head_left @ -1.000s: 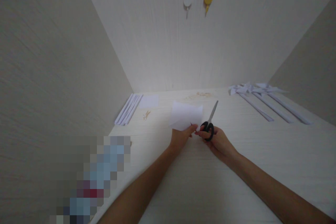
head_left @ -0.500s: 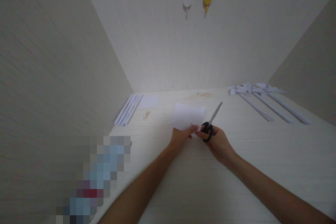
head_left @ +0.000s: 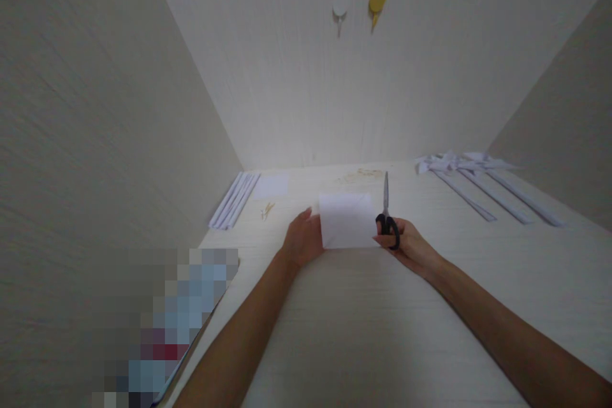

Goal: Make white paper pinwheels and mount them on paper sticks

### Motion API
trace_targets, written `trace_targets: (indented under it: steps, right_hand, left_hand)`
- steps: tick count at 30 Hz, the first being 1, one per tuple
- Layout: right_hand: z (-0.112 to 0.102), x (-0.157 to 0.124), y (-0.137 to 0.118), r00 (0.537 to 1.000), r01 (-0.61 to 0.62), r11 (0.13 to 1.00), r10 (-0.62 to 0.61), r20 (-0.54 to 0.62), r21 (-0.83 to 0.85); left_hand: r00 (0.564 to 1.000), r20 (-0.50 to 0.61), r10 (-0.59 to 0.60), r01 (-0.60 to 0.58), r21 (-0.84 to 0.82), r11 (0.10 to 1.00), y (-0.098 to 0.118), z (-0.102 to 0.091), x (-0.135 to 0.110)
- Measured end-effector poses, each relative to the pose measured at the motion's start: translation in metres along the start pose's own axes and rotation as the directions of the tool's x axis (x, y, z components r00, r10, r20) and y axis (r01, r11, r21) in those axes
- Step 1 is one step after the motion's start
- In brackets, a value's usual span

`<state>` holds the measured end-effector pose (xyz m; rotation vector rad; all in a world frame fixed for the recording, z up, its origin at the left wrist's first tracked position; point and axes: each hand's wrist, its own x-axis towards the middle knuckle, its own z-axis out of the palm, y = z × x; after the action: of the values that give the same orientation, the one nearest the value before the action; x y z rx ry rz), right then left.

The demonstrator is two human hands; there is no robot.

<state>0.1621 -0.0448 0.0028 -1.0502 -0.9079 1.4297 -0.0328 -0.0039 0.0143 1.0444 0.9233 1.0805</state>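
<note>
A white sheet of paper is held up over the pale table, between my two hands. My left hand grips its left edge, fingers closed on the paper. My right hand holds black-handled scissors at the paper's right edge, fingers through the loops, blades together and pointing straight up and away from me.
Rolled white paper sticks lie at the back left beside a small white square and tiny wooden bits. Paper pinwheels on sticks lie at the back right. Two hooks, white and yellow, hang on the back wall.
My left hand slid from the paper's lower corner to its left edge, and the sheet now faces me squarely. The scissors swung from leaning right to upright at the paper's right edge.
</note>
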Motion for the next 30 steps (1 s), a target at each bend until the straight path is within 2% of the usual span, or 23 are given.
trace_targets:
  steps: [3,5,8,13,15,18,21,23,26,30]
  right_hand:
    - [-0.004,0.000,-0.003,0.998,0.002,0.999,0.001,0.063,-0.055]
    - [-0.004,0.000,-0.004,0.991,0.007,0.994,0.008,0.132,-0.110]
    - [-0.003,-0.002,-0.004,0.980,0.025,0.982,0.013,0.197,-0.186]
    - [-0.004,-0.001,-0.003,0.981,0.039,0.981,-0.001,0.193,-0.192]
    - [-0.004,0.001,-0.002,0.991,0.029,0.988,-0.008,0.136,-0.152]
    - [-0.001,0.005,0.001,0.998,0.054,0.998,-0.055,-0.043,-0.030]
    - [0.007,0.005,0.006,0.981,0.123,0.992,-0.118,-0.156,0.019]
    - [0.015,0.003,0.010,0.973,0.137,0.990,-0.139,-0.187,-0.023]
    - [0.025,-0.003,0.016,0.972,0.143,0.979,-0.167,-0.168,-0.145]
    - [0.032,-0.007,0.019,0.969,0.168,0.959,-0.203,-0.139,-0.227]
  left_hand:
    - [0.972,0.199,-0.126,0.154,-0.132,0.979,-0.001,-0.002,0.004]
    - [0.950,0.271,-0.153,0.204,-0.172,0.964,-0.003,0.001,0.004]
    - [0.963,0.233,-0.136,0.169,-0.131,0.977,-0.006,0.006,0.002]
    - [0.962,0.262,-0.082,0.111,-0.097,0.989,-0.009,0.010,-0.002]
    - [0.976,0.209,-0.059,0.087,-0.127,0.988,-0.011,0.012,-0.002]
    - [0.999,0.008,-0.035,0.036,-0.201,0.979,-0.015,0.019,0.000]
    - [0.978,-0.210,-0.018,-0.045,-0.288,0.957,-0.018,0.030,0.001]
    - [0.953,-0.301,-0.014,-0.088,-0.323,0.942,-0.018,0.038,0.000]
    - [0.941,-0.339,-0.003,-0.119,-0.338,0.934,-0.018,0.046,-0.004]
    - [0.953,-0.301,0.029,-0.132,-0.329,0.935,-0.019,0.051,-0.009]
